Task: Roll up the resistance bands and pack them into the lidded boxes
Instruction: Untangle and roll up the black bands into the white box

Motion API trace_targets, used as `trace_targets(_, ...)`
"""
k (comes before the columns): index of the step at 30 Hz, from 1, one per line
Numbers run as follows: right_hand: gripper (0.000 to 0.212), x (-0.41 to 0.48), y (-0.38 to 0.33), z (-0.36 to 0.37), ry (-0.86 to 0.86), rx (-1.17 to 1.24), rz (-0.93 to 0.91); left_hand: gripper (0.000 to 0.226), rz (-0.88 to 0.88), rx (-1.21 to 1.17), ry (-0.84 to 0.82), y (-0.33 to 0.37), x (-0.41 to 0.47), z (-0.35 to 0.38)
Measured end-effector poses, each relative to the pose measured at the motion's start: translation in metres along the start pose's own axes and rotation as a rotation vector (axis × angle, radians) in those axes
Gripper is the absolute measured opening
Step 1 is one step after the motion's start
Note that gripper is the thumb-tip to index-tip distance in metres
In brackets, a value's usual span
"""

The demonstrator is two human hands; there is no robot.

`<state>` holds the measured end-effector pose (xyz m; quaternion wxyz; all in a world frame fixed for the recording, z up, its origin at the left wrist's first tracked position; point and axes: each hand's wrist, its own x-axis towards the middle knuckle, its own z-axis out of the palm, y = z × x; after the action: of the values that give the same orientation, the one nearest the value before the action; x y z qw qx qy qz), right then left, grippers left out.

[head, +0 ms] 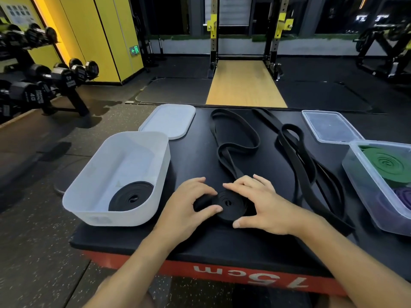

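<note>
- The left hand (191, 205) pinches the half-rolled black band (228, 203) at its left edge.
- The right hand (264, 203) cups its right side, fingers spread, thumb at the near edge.
- The coil lies near centre on the platform (193, 156), its tail trailing far.
- Left, the white box (89, 192) holds a rolled band (131, 196).
- Right lie a loose band (298, 156) and a clear box (367, 181).

Open white box (100, 218) left; bands (300, 165) (loose) right.

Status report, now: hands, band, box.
Left hand and right hand both grip the half-rolled black rubber band coil. Tail unrolled ahead. Open white plastic box at left, one black roll inside. Path to it clear.
</note>
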<state>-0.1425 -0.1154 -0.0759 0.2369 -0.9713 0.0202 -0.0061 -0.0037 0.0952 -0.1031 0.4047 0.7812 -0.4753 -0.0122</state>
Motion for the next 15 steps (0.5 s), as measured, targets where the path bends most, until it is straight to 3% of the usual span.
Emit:
trace_targets(2, 0.085, -0.002, -0.005, 0.002, 0.043, 0.001, 0.04, 0.022, 0.03, 0.042, -0.002, 0.0, 0.001, 0.001)
trace_targets(7, 0.082, 0.0, -0.025, 0.009, 0.205, -0.105, 0.144, 0.044, -0.015, 0.028, -0.082, 0.004, 0.0, 0.001)
trace_targets(11, 0.086, 0.01, -0.054, 0.031, 0.384, -0.306, 0.245, 0.034, -0.052, -0.043, -0.057, 0.001, 0.001, -0.001)
trace_targets(15, 0.084, 0.008, -0.047, 0.029, 0.292, -0.297, 0.195, 0.03, -0.061, -0.105, -0.072, -0.006, 0.002, -0.004)
